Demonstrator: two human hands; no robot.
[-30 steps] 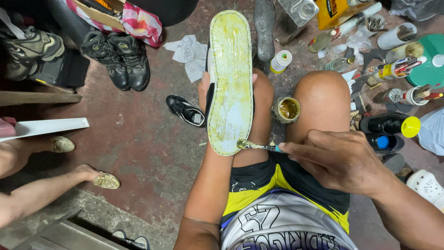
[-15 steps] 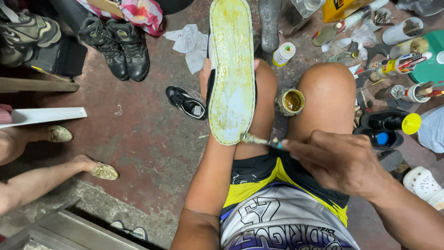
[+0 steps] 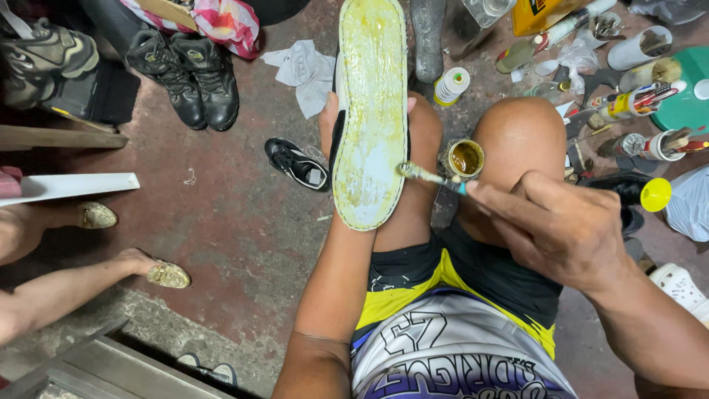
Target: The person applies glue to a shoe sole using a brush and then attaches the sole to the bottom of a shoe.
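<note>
Overhead, the right hand (image 3: 572, 229) is pinching a glue brush (image 3: 432, 177); the left hand (image 3: 330, 122) is gripping the yellow-smeared, glossy shoe sole (image 3: 369, 111).

Bare reddish concrete floor (image 3: 221, 222) left of the upturned glue-smeared shoe sole (image 3: 369, 111) lies open, broken only by a small black shoe (image 3: 298, 162) and a crumpled grey rag (image 3: 304, 70). Right of the knees, passage is choked: open tin of amber glue (image 3: 463, 157), white thread spool (image 3: 450, 85), cluttered bottles and tubes (image 3: 635, 111). Pair of black boots (image 3: 185, 74) blocks far left.
</note>
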